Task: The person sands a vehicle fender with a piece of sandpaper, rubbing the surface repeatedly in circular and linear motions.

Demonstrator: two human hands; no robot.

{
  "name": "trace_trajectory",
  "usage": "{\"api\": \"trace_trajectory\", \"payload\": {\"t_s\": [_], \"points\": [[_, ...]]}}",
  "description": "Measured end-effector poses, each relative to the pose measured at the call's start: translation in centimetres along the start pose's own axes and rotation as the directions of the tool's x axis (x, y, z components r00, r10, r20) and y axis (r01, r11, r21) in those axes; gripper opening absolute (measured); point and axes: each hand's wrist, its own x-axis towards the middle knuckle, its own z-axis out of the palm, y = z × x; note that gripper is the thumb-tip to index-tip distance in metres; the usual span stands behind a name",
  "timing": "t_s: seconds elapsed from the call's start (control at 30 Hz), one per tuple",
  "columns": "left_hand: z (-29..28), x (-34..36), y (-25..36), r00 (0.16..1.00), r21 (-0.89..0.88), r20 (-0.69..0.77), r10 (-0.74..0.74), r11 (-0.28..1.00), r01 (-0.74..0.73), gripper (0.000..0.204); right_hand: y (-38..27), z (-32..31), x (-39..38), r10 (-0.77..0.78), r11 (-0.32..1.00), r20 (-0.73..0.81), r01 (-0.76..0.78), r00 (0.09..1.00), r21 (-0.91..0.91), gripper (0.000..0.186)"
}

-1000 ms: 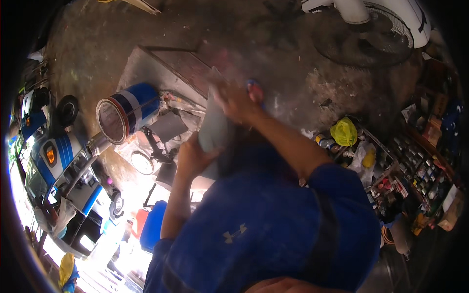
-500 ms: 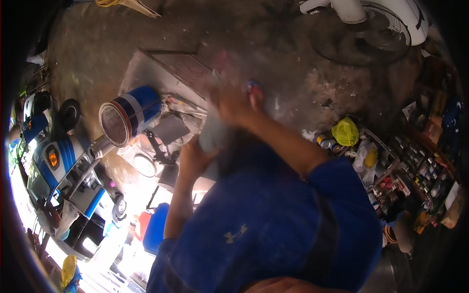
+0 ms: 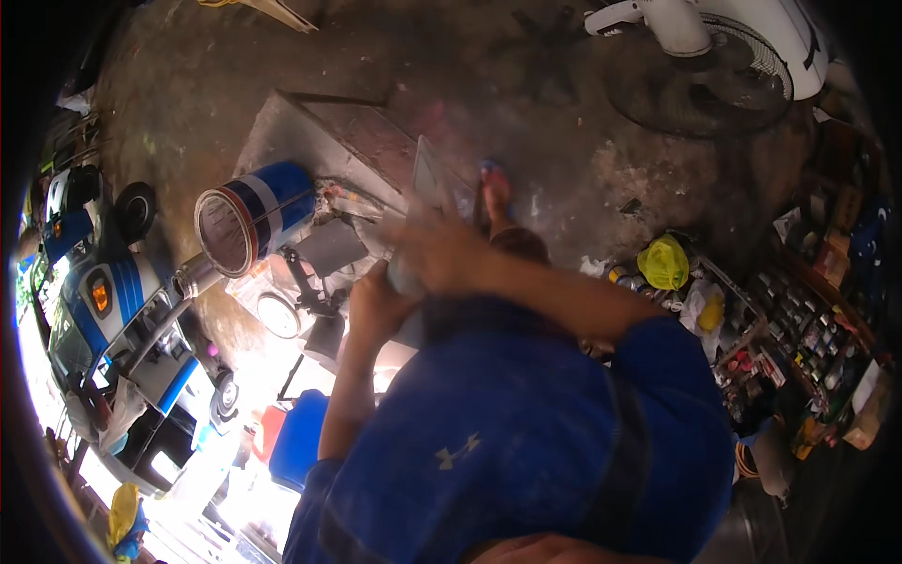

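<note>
A long grey panel [image 3: 427,174] with a pointed far end lies in front of my body. My left hand [image 3: 378,303] grips its left edge, with the thumb over the top face. My right hand [image 3: 437,252] lies across the middle of the panel. Motion smears its fingers, so I cannot make out whether something is under them. The panel's near end disappears beneath my right arm and blue shirt.
A blue and white bucket [image 3: 268,207] lies tilted on a worktop [image 3: 280,141] at the left. Farther left stands a blue and white vehicle [image 3: 117,291]. A fan [image 3: 700,85] is at the far right; a cluttered shelf [image 3: 752,329] with a yellow bag [image 3: 663,262] stands right.
My right hand has slid nearer along the panel, uncovering more of its pointed end. The left hand keeps its hold and has shifted only slightly. My foot shows more fully.
</note>
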Motion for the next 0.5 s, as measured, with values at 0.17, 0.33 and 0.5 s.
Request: {"api": "trace_trajectory", "payload": {"t_s": [0.17,0.33,0.5], "points": [[-0.1,0.5,0.8,1.000,0.020,0.024,-0.003,1.000,0.003,0.060,7.0,-1.1,3.7,0.258,0.949,-0.105,-0.272,0.961,-0.160,0.067],[0.0,-0.2,0.2,1.000,-0.011,0.004,0.011,1.000,-0.011,0.058,-0.6,-0.8,-2.9,-0.090,0.995,0.102,0.095,0.991,-0.044,0.066],[0.2,0.5,0.9,0.999,-0.029,0.031,0.009,1.000,-0.008,0.057,6.3,-0.7,3.6,0.231,0.970,-0.042,-0.233,0.972,-0.067,0.058]]}}
